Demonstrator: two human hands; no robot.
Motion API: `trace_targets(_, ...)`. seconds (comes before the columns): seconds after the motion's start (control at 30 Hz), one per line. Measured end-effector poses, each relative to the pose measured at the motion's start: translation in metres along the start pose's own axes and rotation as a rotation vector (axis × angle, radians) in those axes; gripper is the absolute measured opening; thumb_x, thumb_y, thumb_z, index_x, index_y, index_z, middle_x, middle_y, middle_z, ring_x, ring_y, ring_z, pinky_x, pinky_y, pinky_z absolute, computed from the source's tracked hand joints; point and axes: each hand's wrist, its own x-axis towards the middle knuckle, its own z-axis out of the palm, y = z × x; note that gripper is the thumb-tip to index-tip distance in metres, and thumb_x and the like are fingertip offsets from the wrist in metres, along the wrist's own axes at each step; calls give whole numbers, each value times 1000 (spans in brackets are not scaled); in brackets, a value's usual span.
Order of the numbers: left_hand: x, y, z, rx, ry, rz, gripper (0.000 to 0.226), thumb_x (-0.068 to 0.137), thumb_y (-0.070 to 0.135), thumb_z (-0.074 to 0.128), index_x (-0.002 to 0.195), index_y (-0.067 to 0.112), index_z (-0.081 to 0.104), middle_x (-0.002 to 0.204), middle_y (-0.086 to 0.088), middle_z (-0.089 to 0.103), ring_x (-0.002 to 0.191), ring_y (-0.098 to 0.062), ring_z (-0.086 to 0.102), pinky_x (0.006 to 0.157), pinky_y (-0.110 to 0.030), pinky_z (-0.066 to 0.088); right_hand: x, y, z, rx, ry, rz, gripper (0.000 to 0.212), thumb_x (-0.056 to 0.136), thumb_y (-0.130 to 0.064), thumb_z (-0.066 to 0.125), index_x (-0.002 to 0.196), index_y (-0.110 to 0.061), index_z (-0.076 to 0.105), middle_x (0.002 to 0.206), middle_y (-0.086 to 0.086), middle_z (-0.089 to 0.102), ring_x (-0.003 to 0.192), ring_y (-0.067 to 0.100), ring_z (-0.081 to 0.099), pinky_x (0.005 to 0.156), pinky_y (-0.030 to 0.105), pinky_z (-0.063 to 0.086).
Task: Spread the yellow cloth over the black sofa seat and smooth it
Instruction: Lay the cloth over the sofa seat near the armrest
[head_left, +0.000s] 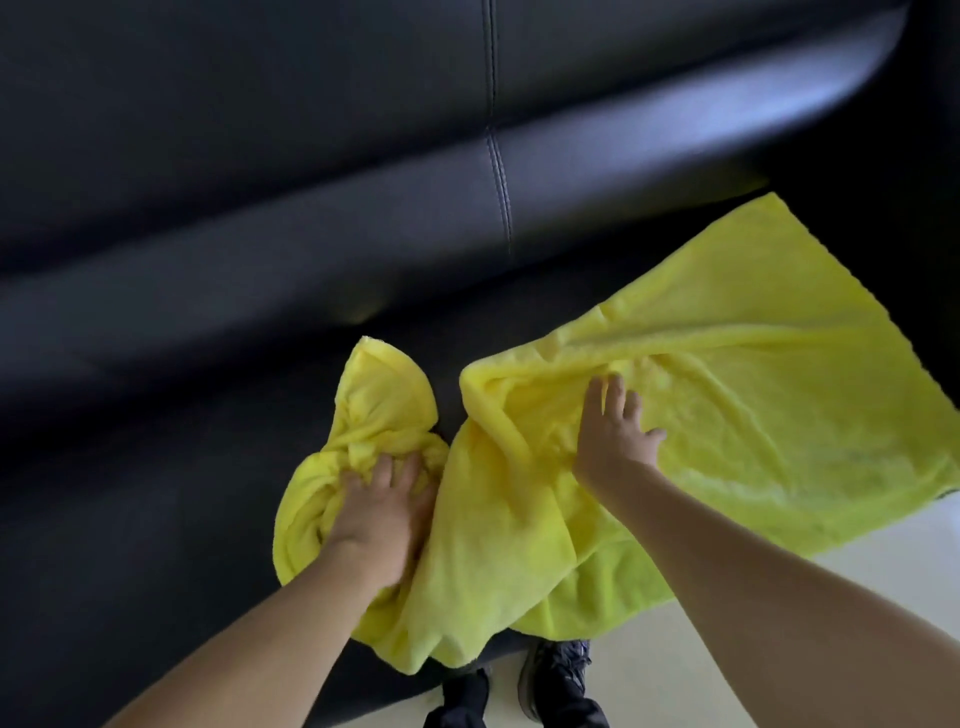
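Note:
The yellow cloth (727, 374) lies on the black sofa seat (156, 467). Its right part is mostly flat and reaches toward the backrest; its left part is bunched and twisted, and its front edge hangs over the seat's front. My left hand (382, 512) presses down on the bunched part, fingers curled into the folds. My right hand (615, 431) rests flat on the cloth with fingers spread, just right of a thick raised fold.
The sofa backrest (311, 130), with a stitched seam (498, 176), runs across the top. A light floor (675, 675) shows at the bottom right. My two dark shoes (556, 675) stand against the sofa's front edge.

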Motion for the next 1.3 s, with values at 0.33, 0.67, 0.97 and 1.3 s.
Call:
trace_targets(0.33, -8, -113, -11, -695, -346, -508, 53, 73, 51, 60, 114, 17, 66, 121, -2, 61, 107, -21, 58, 97, -39, 46, -4, 1, -3, 79, -132, -52, 90, 96, -16, 48, 150, -37, -21, 155, 7, -33, 146, 34, -18, 100, 58, 41)
trace_targets(0.67, -5, -7, -65, -652, -49, -202, 101, 75, 79, 49, 152, 28, 9, 156, -1, 12, 143, -28, 17, 110, -56, 22, -22, 27, -9, -11, -74, 9, 110, 88, -47, 63, 148, -31, -28, 155, 4, -34, 147, 30, -19, 110, 66, 16)
trace_targets(0.97, 32, -61, -54, -887, 225, -451, 28, 95, 16, 40, 94, 1, 63, 96, -18, 62, 92, -36, 60, 72, -36, 45, -20, 19, 12, 28, -182, 76, 109, 92, -34, 61, 145, -29, -34, 154, 4, -36, 147, 35, -13, 108, 63, 27)
trace_targets(1.3, 42, -14, -114, -653, 489, -341, 50, 91, 52, 42, 123, 15, 51, 119, -8, 57, 110, -31, 53, 90, -42, 42, -2, 23, -54, 184, -101, 23, 47, 89, -21, 47, 135, -14, 43, 139, 9, 41, 116, 30, 54, 78, 32, 46)
